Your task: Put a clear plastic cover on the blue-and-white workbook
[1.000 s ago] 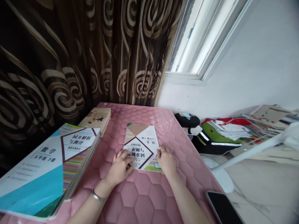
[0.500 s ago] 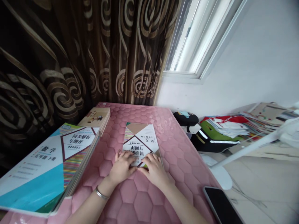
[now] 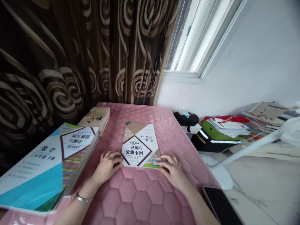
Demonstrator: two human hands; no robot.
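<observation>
A closed workbook [image 3: 138, 148] lies flat on the pink padded surface, its cover printed upside down from my view. Beside its lower left corner is my left hand [image 3: 109, 165], a silver bangle on the wrist; the bent fingers are apart and their tips touch the book's edge. At the lower right corner, my right hand [image 3: 171, 170] rests spread fingertips on the cover, with its thumb near the bottom edge. Neither hand lifts the book.
On the left stand a stack of larger workbooks [image 3: 44, 168] and a stack of tan booklets [image 3: 95, 117]. A phone [image 3: 222, 204] lies at the right edge, near a white lamp [image 3: 220, 173]. A patterned curtain [image 3: 112, 53] hangs behind; papers [image 3: 227, 126] are piled at right.
My hands have moved apart, from together on the lower part of the cover to its two lower corners, uncovering the printed title. The workbook has barely shifted.
</observation>
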